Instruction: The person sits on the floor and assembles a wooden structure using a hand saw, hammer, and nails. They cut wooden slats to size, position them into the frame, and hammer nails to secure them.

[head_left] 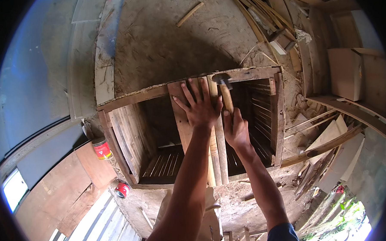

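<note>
A slatted wooden crate frame (136, 97) stands below me, its top side partly spanned by planks. My left hand (201, 110) lies flat with fingers spread on a wide brown plank (178, 106) near the far rail. In my right hand (237, 131) is a hammer, fingers wrapped round its pale wooden handle (226, 98). The dark hammer head (221, 78) is at the far rail, over or beside the end of a narrow pale strip (219, 141). Whether it touches the wood I cannot tell. Any nail there is too small to make out.
Left of the crate are a red tin (101, 149) and a second red tin (122, 190). A short wooden stick (190, 14) lies on the dirt floor beyond. Long wood strips (266, 14) are at the far right; boards and scrap wood (332, 149) crowd the right side.
</note>
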A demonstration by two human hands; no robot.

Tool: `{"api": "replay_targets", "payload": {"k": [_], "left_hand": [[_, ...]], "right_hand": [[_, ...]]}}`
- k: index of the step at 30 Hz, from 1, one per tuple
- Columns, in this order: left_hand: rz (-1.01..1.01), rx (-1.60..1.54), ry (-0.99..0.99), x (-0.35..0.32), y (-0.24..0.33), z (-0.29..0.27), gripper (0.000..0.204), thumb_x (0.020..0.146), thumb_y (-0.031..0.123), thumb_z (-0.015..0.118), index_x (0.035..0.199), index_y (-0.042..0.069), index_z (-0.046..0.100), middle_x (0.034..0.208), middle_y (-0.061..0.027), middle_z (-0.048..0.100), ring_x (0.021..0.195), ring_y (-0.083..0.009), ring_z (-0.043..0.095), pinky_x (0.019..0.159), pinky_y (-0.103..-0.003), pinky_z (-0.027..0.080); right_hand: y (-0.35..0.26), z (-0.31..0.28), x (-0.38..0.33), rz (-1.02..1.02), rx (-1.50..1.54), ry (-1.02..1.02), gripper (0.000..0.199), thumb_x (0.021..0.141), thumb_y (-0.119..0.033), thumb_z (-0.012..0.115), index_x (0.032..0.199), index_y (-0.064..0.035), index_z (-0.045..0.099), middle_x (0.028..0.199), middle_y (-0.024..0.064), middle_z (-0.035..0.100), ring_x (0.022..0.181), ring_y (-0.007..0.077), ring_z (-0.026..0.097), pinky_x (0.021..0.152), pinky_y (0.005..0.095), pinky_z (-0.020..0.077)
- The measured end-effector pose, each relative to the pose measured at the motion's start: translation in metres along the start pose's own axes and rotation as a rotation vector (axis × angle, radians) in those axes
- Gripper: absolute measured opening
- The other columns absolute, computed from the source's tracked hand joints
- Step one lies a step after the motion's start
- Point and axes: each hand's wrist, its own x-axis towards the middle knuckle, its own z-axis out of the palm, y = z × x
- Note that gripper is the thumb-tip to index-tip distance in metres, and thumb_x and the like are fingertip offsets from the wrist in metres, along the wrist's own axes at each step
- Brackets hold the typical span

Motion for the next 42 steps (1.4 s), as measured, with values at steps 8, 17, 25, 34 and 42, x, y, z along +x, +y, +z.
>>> {"api": "replay_targets", "payload": {"k": [8, 17, 25, 34, 42], "left_hand": [[-0.005, -0.057, 0.025, 0.002, -0.001, 0.003, 0.088, 0.094, 0.069, 0.04, 0.163, 0.019, 0.019, 0.168, -0.0196, 0.004, 0.155, -0.0437, -0.004, 0.113, -0.077, -0.003], [0.006, -0.077, 0.088, -0.001, 0.0, -0.001, 0.087, 0.094, 0.066, 0.045, 0.162, 0.018, 0.02, 0.168, -0.0208, 0.004, 0.155, -0.0433, -0.006, 0.114, -0.077, -0.004], [0.003, -0.068, 0.054, -0.001, 0.0, 0.0, 0.088, 0.095, 0.067, 0.043, 0.163, 0.017, 0.017, 0.168, -0.0213, 0.003, 0.154, -0.0443, -0.007, 0.114, -0.076, -0.003], [-0.005, -0.002, 0.029, 0.001, 0.0, 0.001, 0.087, 0.096, 0.07, 0.036, 0.164, 0.022, 0.012, 0.169, -0.0193, -0.002, 0.155, -0.0432, -0.007, 0.115, -0.075, -0.002], [-0.017, -0.007, -0.002, 0.0, 0.001, -0.003, 0.086, 0.096, 0.068, 0.039, 0.164, 0.021, 0.011, 0.169, -0.0189, 0.002, 0.155, -0.0414, -0.007, 0.117, -0.073, 0.0]], "right_hand": [[0.015, -0.001, -0.001, 0.011, 0.097, 0.009, 0.033, 0.105, -0.029, 0.052, 0.104, 0.0036, 0.051, 0.067, 0.0277, 0.06, 0.07, 0.0502, 0.065, 0.052, 0.0476, 0.0493], [0.057, 0.013, 0.004, -0.156, 0.218, 0.158, 0.036, 0.106, -0.036, 0.052, 0.098, -0.0005, 0.053, 0.063, 0.0082, 0.056, 0.057, 0.011, 0.057, 0.049, 0.0336, 0.0461], [0.055, 0.009, -0.003, 0.019, 0.181, -0.001, 0.038, 0.105, -0.034, 0.053, 0.111, 0.0031, 0.055, 0.067, 0.0253, 0.059, 0.07, 0.0481, 0.067, 0.054, 0.047, 0.0496], [-0.018, -0.033, 0.046, 0.194, 0.382, -0.187, 0.039, 0.108, -0.04, 0.047, 0.099, -0.003, 0.056, 0.06, -0.0044, 0.041, 0.047, 0.0048, 0.036, 0.04, 0.0262, 0.0294], [-0.041, -0.098, 0.097, 0.413, 0.231, -0.546, 0.052, 0.107, -0.049, 0.043, 0.097, 0.001, 0.054, 0.065, 0.0036, 0.049, 0.044, 0.0118, 0.046, 0.039, 0.0304, 0.0391]]}}
